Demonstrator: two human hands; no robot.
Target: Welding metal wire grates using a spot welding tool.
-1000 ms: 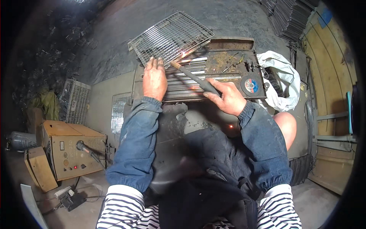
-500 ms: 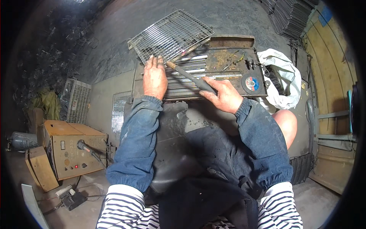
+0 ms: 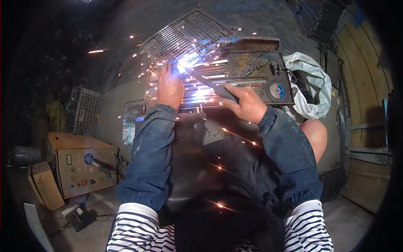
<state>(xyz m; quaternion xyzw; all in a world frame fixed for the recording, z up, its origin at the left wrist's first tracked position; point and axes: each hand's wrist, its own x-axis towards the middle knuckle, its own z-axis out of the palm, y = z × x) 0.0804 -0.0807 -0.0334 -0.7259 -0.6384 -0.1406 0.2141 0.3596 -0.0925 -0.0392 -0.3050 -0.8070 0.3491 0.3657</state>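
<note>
The wire grid [image 3: 189,35] lies just past the left hand [image 3: 170,86], whose fingers press flat on it. It looks stiff, light and hot, best held by a far edge. The right hand [image 3: 247,103] is wrapped tight around the welding rod holder [image 3: 212,86], with the bright spark [image 3: 183,67] at its tip.

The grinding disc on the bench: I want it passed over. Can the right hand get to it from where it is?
Probably yes. The grinding disc lies bare on the bench just beside the right hand, nothing between them, but that hand grips the welding holder.
</note>
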